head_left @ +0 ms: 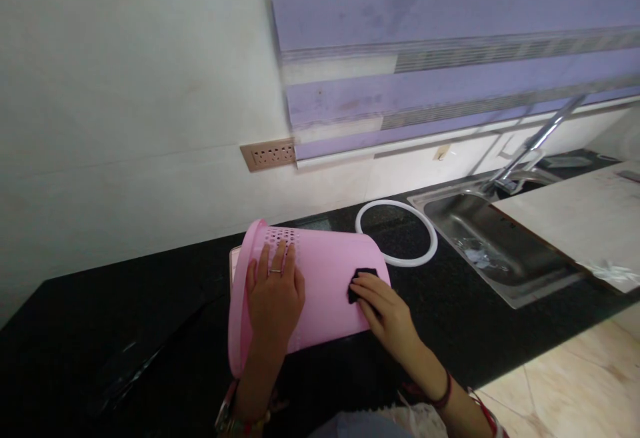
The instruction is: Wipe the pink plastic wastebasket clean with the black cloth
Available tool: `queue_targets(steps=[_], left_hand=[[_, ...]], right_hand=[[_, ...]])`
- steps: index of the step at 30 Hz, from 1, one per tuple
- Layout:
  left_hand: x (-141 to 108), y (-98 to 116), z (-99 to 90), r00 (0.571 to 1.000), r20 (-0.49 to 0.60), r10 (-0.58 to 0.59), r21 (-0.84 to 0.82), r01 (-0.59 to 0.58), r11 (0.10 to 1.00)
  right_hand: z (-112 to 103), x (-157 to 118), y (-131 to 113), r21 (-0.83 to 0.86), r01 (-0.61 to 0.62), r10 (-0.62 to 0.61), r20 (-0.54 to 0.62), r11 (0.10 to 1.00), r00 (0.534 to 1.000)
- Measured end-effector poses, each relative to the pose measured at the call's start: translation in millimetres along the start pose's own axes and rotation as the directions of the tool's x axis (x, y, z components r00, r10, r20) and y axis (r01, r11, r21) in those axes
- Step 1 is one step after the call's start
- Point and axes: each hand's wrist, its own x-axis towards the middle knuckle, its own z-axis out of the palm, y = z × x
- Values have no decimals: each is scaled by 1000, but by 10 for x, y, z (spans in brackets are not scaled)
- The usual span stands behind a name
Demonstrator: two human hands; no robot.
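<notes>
Basket (330, 278), pink, perforated near its rim, lying on its side on the black worktop (165, 331). Left hand (274, 298): grip spread flat over the basket's rim end, fingers apart. Right hand (383, 305): grip closed on black cloth (361, 285), against the basket near its base. White ring (397, 233): just beyond.

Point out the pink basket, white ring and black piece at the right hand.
Pink basket (327, 275), head view, middle of its side wall.
White ring (407, 263), head view, near edge of its band.
Black piece (369, 271), head view, its top edge.
</notes>
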Motion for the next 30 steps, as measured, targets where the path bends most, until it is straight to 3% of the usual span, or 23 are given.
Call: queue_targets(steps=[4,8,13,17,20,24,30], left_hand=[[25,10,6,1000,-2,14,18,-14,1000],[-12,2,6,1000,-6,21,56,-21,998],[24,37,-65,1000,5,20,82,-21,996],[216,149,-46,991,132,-12,110,-2,994],[310,209,43,992,128,-11,117,-4,993],[281,204,90,978,183,98,75,-113,991],[275,210,39,953,288,93,40,-109,993]], right_hand=[[-235,-39,391,-80,-121,118,-47,989,992],[-268,101,524,-77,-156,155,-29,985,988],[-327,-19,395,-89,-79,80,5,993,997],[-399,-170,249,-114,-27,29,11,993,1000],[-366,-101,198,-135,-26,26,5,991,1000],[-271,42,189,-161,-11,6,-29,987,1000],[-294,-52,146,-201,24,-25,-1,979,1000]])
